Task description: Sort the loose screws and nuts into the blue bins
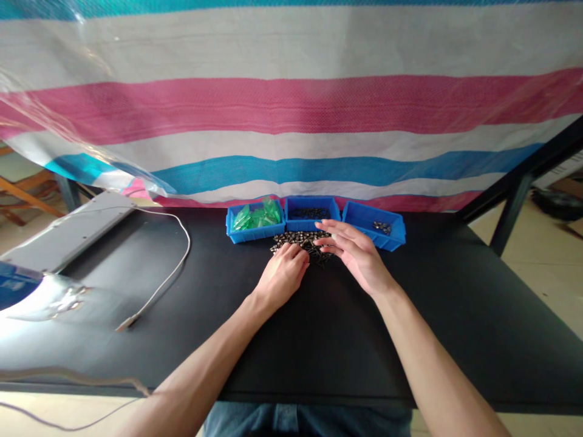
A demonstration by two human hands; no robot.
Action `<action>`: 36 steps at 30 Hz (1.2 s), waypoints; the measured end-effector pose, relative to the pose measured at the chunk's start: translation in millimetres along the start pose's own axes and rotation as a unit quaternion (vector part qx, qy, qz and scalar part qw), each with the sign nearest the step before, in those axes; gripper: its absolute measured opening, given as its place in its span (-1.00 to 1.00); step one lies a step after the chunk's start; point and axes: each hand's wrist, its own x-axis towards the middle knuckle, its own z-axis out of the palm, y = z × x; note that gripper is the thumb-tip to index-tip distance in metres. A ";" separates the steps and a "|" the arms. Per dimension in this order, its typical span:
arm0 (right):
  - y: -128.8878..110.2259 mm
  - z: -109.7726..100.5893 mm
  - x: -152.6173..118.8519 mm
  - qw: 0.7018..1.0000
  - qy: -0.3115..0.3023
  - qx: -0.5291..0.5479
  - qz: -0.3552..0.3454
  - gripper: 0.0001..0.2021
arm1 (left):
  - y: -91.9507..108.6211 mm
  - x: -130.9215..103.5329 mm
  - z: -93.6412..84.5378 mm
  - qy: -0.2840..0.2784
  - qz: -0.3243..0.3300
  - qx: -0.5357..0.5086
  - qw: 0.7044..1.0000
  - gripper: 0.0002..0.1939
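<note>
A pile of small metal parts [291, 238] lies on the black table [350, 346], just in front of three blue boxes. The left hand [283, 271] is curled low at the near edge of the pile, fingers bent inward; whether it grips a part I cannot tell. The right hand [359, 254] hangs over the right side of the pile with its fingers loosely spread, and nothing shows in it.

The left box [255, 235] holds green plastic pieces [259, 214], the middle box [299, 225] dark small parts [312, 213], and the right box [398, 232] a few shiny bits [381, 227].

The loose pile seems the weak point: a sweep of either hand could scatter parts across the bare tabletop, since nothing walls them in on the near side. With the pile so near the middle box, stray parts could mix with its contents if flicked over the rim. The right wrist is near the right box, so a careless turn could knock it askew
</note>
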 end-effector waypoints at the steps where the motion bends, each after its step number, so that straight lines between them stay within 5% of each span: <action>1: -0.1 0.3 -0.1 1.000 0.000 -0.001 0.000 -0.65 | -0.1 0.0 -0.2 0.003 0.001 0.003 1.000 -0.90; 10: 3.5 -2.6 1.3 1.000 0.013 -0.023 -0.001 -0.72 | -3.7 -1.1 -5.8 0.082 -0.027 -0.094 0.992 -0.90; 16: 8.6 -8.5 3.4 0.993 0.011 -0.114 -0.015 -0.74 | -4.7 -1.2 -7.8 0.143 -0.115 -0.335 0.924 -0.96; 20: 12.3 -10.9 3.9 0.981 -0.016 -0.192 -0.015 -0.74 | -3.1 0.2 -11.0 0.144 -0.151 -0.400 0.893 -0.87; 25: 15.3 -9.8 3.5 0.968 -0.046 -0.245 -0.020 -0.73 | -2.1 1.0 -15.7 0.121 -0.146 -0.403 0.895 -0.82; 36: 14.1 -7.2 2.3 0.974 -0.078 -0.214 0.011 -0.77 | -2.7 0.7 -20.1 0.108 -0.200 -0.474 0.851 -0.67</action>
